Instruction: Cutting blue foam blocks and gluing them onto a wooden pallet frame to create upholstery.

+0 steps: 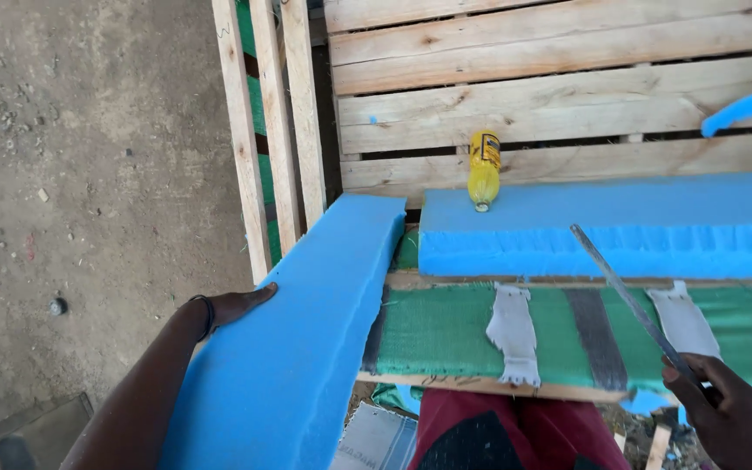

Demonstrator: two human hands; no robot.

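While left hand (235, 306) lies flat against near-left foam slab (306, 331), grip released, right hand (728, 418) clenches a thin blade (628, 300) over green webbing (446, 331); yellow bottle (484, 170) lies far on a 2nd foam piece (620, 222).

foam slab (306, 339) left — foam block (602, 231) right | bottle (484, 170) on block | pallet (559, 78) behind

Yellow bottle (484, 170) lying on wooden pallet (559, 87) w/ neck toward blue foam; green woven fabric (446, 331) w/ grey straps (513, 335); dirt floor (89, 174) at left.
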